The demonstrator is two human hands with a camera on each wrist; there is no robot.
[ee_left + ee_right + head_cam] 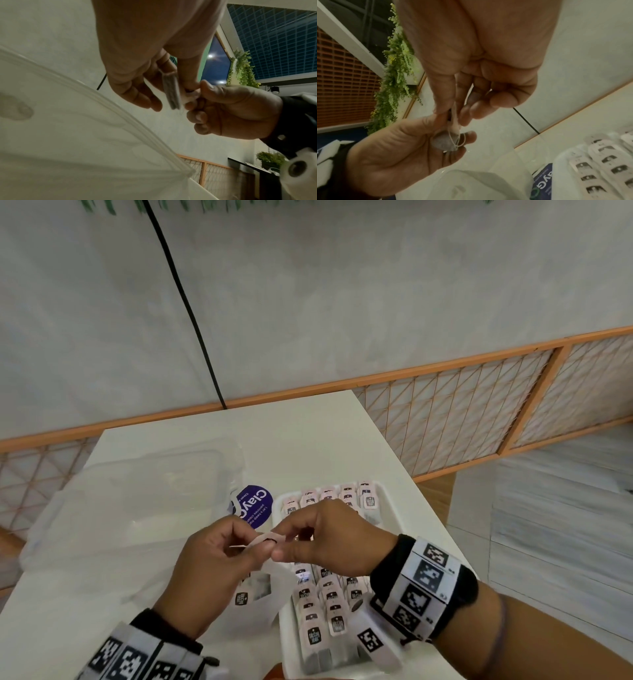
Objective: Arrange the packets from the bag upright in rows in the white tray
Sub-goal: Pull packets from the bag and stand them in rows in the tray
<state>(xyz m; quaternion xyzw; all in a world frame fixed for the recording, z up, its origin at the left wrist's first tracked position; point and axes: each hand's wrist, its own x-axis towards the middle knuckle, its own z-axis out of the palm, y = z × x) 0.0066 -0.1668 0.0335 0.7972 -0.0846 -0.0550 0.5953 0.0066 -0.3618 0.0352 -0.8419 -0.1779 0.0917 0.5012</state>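
Packet (265, 541) pinched by both hands: left (209, 570), right (329, 537) | above white tray's (286, 642) left rim

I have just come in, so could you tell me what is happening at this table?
A person is filling the white tray with packets. Both hands, left hand and right hand, pinch one packet in the air between the clear bag and the tray. Rows of packets already stand in the tray; a few remain in the bag.

Packet (265, 541) mostly hidden by fingers (291, 537); tray (286, 642) near edge cut off; label print blurred.
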